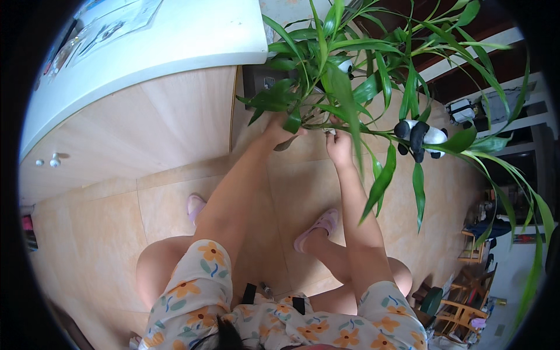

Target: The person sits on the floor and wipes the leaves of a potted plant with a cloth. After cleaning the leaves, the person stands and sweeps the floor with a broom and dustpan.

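Note:
A leafy lucky bamboo-like plant [326, 48] rises in front of me, its long green leaves spreading to the right. Partly covered by a leaf, my left hand [280, 130] is at the base of the stems; leaves hide what its fingers grip. Beneath that hand a greyish rounded edge shows. My right hand [341, 146] pinches a small whitish wad [329, 131], perhaps tissue or cloth, close to a low stem. A black-and-white panda figure [422, 136] clings to a stem right of my right hand. Another panda figure [345, 66] is half hidden among the leaves.
A white-topped cabinet [210, 39] with pale wood sides stands at left, plastic-wrapped items on top. A dark box [256, 87] sits behind its corner. Tan floor tiles [170, 210] lie below. Wooden chairs [463, 310] and other furniture line the right side.

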The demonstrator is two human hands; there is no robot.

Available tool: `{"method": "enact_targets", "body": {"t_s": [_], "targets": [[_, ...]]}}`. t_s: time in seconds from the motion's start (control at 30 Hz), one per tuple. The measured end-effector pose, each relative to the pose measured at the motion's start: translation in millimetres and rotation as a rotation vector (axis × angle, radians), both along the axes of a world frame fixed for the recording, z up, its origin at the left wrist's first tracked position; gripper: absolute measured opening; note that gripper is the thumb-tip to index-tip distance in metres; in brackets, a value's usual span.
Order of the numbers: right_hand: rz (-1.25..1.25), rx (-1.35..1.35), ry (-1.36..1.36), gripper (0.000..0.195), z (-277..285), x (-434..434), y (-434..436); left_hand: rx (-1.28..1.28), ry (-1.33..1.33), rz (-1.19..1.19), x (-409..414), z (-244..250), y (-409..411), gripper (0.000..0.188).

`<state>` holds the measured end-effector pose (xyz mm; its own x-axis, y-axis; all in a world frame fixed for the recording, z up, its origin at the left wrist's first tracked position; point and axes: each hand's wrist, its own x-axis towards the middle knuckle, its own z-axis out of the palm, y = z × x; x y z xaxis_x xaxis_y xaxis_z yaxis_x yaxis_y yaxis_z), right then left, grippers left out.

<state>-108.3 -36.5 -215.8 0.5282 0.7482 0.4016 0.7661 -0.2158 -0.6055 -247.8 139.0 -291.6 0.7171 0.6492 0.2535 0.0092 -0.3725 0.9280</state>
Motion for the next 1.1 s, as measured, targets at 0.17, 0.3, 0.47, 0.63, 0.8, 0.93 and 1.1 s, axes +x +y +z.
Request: {"method": "enact_targets", "body": {"t_s": [0.17, 0.3, 0.47, 0.63, 0.8, 0.93, 1.1], "targets": [[-0.106, 0.029, -0.076, 0.027, 21.3, -53.3, -6.2, -0.113, -0.084, -0.010, 10.0, 11.3, -20.0, 0.088], [-0.226, 0.124, -0.124, 0.040, 1.5, -78.7, 2.2, -0.108, -0.001, 0.025, 26.6, 3.0, -23.7, 0.072], [-0.092, 0.350, 0.166, 0.044, -72.2, -21.9, -19.0, -0.003, -0.420, 0.306, 20.8, 43.9, -66.4, 0.062], [-0.197, 0.100, 0.149, 0.034, -17.9, -3.7, -25.6, -0.047, -0.193, 0.253, 37.5, 10.0, -88.5, 0.061], [-0.053, 0.069, 0.348, 0.027, -6.5, 49.5, -59.6, 0.150, 0.108, 0.150, 22.3, 41.3, -78.3, 0.087], [-0.068, 0.008, 0.350, 0.018, -28.3, 53.5, -53.2, 0.127, 0.138, -0.137, 30.4, 24.5, -21.8, 0.107], [-0.045, 0.501, 0.642, 0.018, -12.0, -29.5, -23.7, 0.028, 0.071, -0.226, 28.1, 26.3, -19.7, 0.114]]}}
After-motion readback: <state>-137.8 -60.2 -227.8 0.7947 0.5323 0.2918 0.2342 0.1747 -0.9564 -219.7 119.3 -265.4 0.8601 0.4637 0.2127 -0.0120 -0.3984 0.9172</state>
